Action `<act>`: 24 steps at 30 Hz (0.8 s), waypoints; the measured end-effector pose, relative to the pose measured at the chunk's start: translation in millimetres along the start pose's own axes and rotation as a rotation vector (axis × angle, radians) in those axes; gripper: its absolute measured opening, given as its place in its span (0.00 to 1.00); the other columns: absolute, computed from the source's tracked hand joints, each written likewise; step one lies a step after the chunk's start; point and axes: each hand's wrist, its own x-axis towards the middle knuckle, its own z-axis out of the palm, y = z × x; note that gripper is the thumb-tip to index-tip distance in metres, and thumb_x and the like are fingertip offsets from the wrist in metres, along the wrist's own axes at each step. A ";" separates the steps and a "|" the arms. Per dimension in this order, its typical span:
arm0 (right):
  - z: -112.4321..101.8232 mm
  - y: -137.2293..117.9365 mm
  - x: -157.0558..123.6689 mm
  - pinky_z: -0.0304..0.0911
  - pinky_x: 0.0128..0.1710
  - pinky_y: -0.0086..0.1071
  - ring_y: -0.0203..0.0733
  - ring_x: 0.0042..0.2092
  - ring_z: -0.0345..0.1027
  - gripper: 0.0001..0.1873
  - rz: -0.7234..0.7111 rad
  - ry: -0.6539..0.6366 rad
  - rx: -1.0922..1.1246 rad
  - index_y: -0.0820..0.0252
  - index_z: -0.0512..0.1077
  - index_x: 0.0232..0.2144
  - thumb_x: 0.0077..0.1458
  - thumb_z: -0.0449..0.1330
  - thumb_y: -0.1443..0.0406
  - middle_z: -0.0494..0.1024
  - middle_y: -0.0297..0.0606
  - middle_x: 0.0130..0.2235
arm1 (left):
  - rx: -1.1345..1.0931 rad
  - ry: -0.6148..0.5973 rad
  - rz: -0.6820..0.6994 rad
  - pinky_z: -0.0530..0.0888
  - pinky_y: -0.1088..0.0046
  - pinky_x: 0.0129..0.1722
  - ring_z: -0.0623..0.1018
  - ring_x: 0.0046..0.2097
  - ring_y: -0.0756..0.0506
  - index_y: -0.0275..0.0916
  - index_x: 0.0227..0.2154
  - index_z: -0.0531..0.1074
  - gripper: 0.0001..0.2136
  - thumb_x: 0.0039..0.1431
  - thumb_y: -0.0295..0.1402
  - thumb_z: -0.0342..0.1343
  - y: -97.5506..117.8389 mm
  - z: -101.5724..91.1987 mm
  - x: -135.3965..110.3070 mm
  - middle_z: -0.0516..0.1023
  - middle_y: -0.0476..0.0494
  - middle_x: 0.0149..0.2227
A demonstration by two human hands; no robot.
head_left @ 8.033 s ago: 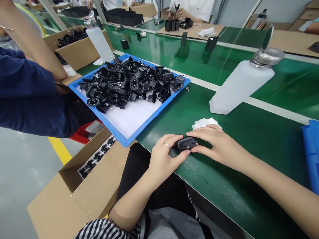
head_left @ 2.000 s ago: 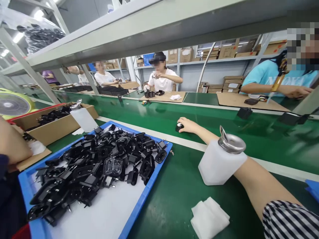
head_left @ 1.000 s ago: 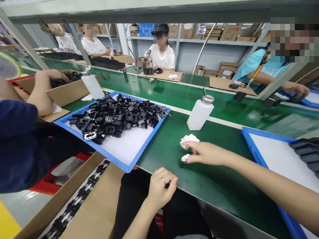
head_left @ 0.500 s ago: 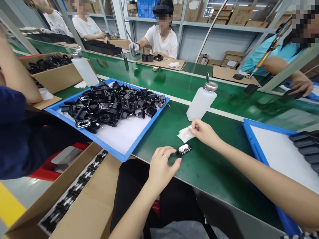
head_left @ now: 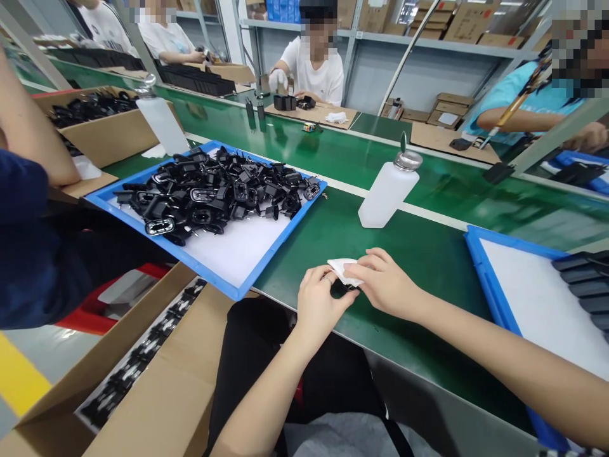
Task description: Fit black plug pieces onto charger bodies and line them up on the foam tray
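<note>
My left hand point(head_left: 316, 312) is closed on a small black plastic housing point(head_left: 339, 289), gripping its sides between thumb and fingers near the table's front edge. My right hand point(head_left: 391, 287) pinches a folded white wipe point(head_left: 340, 268) and holds it against the top of that housing. Fingers and wipe hide most of the housing. To the left, a blue-rimmed tray point(head_left: 257, 279) with a white lining holds a heap of similar black housings point(head_left: 228, 190). Beyond my hands stands a white dispenser bottle point(head_left: 387, 195) with a metal cap.
At the right, another blue-rimmed tray point(head_left: 495, 279) holds black ribbed pieces point(head_left: 587, 279). An open carton point(head_left: 157, 368) with rows of parts sits below the table at left. A second bottle point(head_left: 162, 124) stands behind the left tray. Co-workers sit across the green table and at left.
My right hand has brought the wipe left and down onto the housing. My left fingers have closed round the housing, which lay on the table showing a white patch on top.
</note>
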 end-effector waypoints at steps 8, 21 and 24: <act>-10.2 30.7 -2.0 0.60 0.35 0.40 0.43 0.34 0.63 0.20 0.721 -0.044 0.586 0.59 0.51 0.45 0.48 0.47 0.66 0.70 0.37 0.31 | -0.023 0.005 -0.007 0.66 0.67 0.40 0.67 0.39 0.45 0.40 0.29 0.69 0.10 0.40 0.34 0.58 -1.0 2.2 -1.5 0.70 0.47 0.35; 5.3 74.3 -32.5 0.54 0.46 0.47 0.53 0.50 0.52 0.23 0.791 -0.267 0.022 0.67 0.57 0.44 0.45 0.46 0.60 0.60 0.52 0.48 | 0.431 0.218 -0.264 0.67 0.72 0.35 0.71 0.34 0.47 0.39 0.31 0.68 0.07 0.48 0.29 0.47 -51.5 -129.5 58.5 0.72 0.47 0.32; 6.2 71.9 -30.5 0.54 0.46 0.45 0.52 0.49 0.54 0.24 0.777 -0.327 0.013 0.71 0.57 0.44 0.46 0.43 0.61 0.61 0.54 0.47 | 0.607 0.028 -0.296 0.67 0.72 0.36 0.72 0.37 0.46 0.40 0.34 0.68 0.11 0.48 0.27 0.45 -66.5 -135.4 85.2 0.73 0.47 0.35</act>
